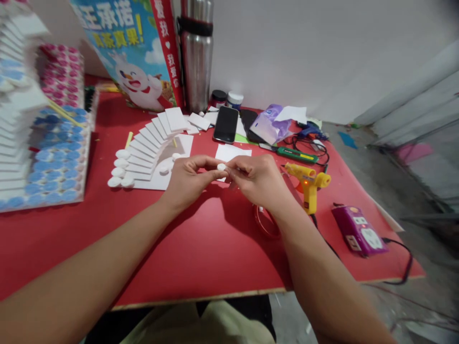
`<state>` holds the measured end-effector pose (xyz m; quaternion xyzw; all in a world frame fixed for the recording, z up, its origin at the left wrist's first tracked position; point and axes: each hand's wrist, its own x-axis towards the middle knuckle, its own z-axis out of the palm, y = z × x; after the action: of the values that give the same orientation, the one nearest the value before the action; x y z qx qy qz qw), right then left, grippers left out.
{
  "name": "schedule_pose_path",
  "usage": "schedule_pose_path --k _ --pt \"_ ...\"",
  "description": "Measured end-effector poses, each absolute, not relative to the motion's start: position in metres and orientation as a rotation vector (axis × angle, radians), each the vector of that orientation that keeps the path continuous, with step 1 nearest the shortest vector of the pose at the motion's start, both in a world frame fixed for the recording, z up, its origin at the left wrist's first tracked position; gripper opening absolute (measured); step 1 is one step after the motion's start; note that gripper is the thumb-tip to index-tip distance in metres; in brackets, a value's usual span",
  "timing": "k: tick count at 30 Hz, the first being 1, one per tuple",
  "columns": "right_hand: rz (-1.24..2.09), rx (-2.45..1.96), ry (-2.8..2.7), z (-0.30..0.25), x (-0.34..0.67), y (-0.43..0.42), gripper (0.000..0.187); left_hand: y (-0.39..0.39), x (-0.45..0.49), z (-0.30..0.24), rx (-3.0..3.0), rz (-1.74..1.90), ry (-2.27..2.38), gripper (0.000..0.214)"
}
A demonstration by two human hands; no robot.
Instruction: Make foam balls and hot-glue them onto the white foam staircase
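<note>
- So the small white piece (221,167) is up between both hands, just above the middle of the red tabletop (201,253).
- Left hand (188,181): thumb and index have it pinched, the other fingers curled in behind.
- Right hand (260,181): thumb and index pinch its other side, fingertips nearly meeting the left ones. Can't tell what the lower fingers are doing, they're mostly hidden.
- Flat white paper (233,152) sits right past the fingertips, toward the back edge.
- Left of the hands there's a white stepped fan (145,147) on a white base sheet (152,183), with a little bunch of white ovals (120,171) at its near left end.
- Way over by the left edge: a bigger stepped build (12,148) beside rows of blue discs (57,162).
- Yellow glue gun (310,186) lies near the right hand, orange light showing, and a red ring (267,224) is partly under that forearm.
- Purple power box (358,231) is by the near right corner.
- Toward the back edge: black phone (225,125), green-handled cutter (297,154) and a tall steel flask (197,62) next to a cartoon snowman bag (132,52).
</note>
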<state>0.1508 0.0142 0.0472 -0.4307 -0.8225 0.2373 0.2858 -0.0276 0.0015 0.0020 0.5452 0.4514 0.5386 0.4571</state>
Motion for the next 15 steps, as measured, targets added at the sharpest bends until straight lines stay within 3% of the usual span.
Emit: schedule_pose_path --k 11,15 --pt "1.158 -1.239 -1.86 0.0487 0.1553 0.0225 0.022 0.005 -0.0321 0.0033 1.649 1.272 1.112 0.02" --pt "1.105 -1.236 -1.864 0.0498 0.1572 0.0245 0.022 0.006 -0.0302 0.0007 1.447 1.241 1.055 0.021"
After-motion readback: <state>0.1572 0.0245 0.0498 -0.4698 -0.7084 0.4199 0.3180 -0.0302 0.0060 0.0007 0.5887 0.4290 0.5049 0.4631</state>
